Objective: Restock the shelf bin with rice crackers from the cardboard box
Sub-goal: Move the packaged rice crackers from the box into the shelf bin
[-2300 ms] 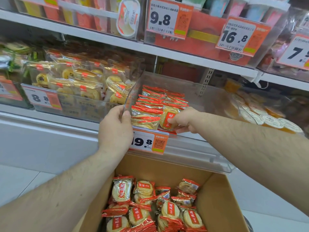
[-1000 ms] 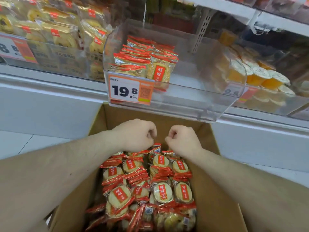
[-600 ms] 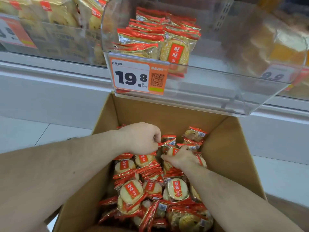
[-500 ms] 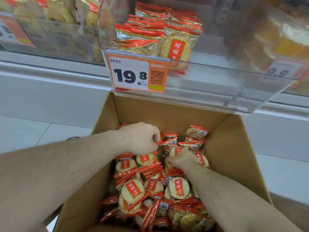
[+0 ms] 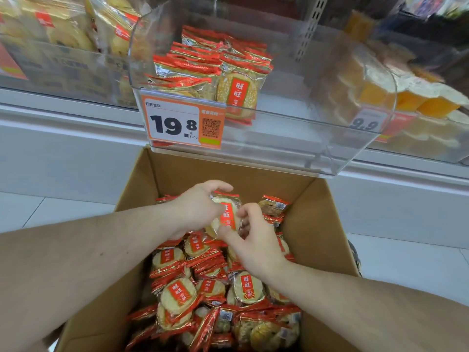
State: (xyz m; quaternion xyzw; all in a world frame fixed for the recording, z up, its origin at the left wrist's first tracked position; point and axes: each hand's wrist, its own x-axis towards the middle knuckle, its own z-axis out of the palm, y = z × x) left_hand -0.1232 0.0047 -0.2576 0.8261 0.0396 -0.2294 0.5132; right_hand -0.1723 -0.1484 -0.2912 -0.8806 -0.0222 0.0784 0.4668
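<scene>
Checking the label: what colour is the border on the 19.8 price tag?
Orange, around a white panel on the price tag, head view.

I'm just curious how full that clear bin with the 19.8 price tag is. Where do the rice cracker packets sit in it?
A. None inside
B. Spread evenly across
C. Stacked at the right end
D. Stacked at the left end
D: the rice cracker packets are stacked at the left end of the clear bin, above the 19.8 price tag; the rest looks bare.

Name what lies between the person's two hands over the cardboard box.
In the head view, one rice cracker packet sits between them: the left hand holds its left side and the right hand pinches its right edge.
</scene>
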